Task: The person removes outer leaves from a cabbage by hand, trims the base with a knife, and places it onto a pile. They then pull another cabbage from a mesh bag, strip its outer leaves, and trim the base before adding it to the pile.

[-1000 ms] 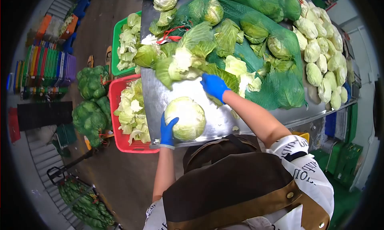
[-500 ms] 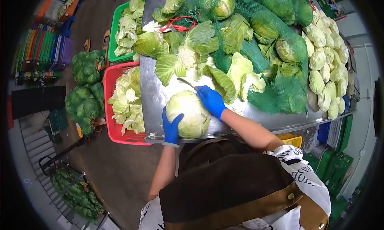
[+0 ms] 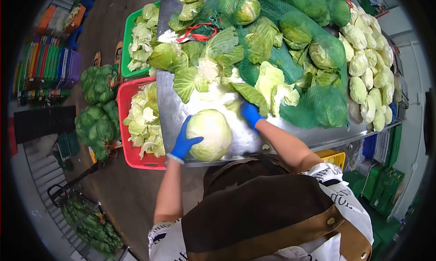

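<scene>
A pale, round cabbage [image 3: 210, 136] rests near the front edge of the steel table [image 3: 175, 120]. My left hand [image 3: 185, 140], in a blue glove, curves around its left side, with the thumb pressed on top. To the right of the cabbage and apart from it, my right hand [image 3: 251, 114], also gloved in blue, is curled and partly tucked beneath a loose green leaf [image 3: 251, 95]. A blurred pale-green piece lies just left of its fingers. What that hand grips is hidden, and no knife blade can be made out now.
Green net bags of cabbages [image 3: 318, 104] and loose leaves [image 3: 271, 79] cover the far side. Trimmed cabbages [image 3: 359, 90] are piled at the right. Red [image 3: 121, 120] and green [image 3: 125, 56] crates of leaves stand left of the table. A red tie [image 3: 200, 36] lies among leaves.
My right hand has moved right and slightly down, away from the cabbage; the thin dark blade it held is out of sight. The cabbage has turned and looks smoother; my left hand has shifted left.
</scene>
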`<state>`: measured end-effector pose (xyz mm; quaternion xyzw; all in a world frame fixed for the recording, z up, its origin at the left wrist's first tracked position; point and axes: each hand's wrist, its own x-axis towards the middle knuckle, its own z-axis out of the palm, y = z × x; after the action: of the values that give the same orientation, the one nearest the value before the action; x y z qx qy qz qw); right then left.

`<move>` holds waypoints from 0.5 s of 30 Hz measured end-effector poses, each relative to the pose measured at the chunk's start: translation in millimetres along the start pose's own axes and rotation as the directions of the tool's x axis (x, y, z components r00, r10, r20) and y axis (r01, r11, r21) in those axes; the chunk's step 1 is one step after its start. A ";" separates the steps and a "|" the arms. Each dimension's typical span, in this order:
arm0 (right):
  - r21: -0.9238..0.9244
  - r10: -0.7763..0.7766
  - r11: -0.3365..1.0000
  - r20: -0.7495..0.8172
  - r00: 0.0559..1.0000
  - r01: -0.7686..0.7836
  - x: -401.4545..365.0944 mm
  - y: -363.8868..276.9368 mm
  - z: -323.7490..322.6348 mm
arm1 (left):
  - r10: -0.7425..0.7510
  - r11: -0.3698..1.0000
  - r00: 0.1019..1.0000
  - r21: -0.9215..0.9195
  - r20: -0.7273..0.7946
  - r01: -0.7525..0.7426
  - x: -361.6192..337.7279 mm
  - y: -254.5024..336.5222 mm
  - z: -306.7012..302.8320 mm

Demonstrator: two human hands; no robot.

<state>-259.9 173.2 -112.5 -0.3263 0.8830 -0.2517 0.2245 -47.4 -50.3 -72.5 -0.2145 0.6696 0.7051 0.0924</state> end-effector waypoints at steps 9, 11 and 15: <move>0.372 -0.222 0.906 0.013 0.975 0.202 -10.9 -56.7 0.7 | 0.048 0.998 0.865 -0.001 -0.500 -0.056 52.4 -2.3 2.6; 0.443 -0.004 0.896 -0.032 0.999 0.018 -11.2 -60.8 11.4 | 0.130 0.989 0.690 0.143 -0.712 -0.038 32.7 -14.3 9.6; 0.269 -0.046 0.963 0.033 0.998 0.035 -16.1 -67.8 -6.8 | 0.103 0.995 0.717 0.072 -0.689 -0.074 -0.7 -39.7 50.0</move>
<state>-221.2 141.6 -63.5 -0.3157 0.8295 -0.3671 0.2784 -39.2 2.4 -107.6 -0.4279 0.6788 0.5646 -0.1934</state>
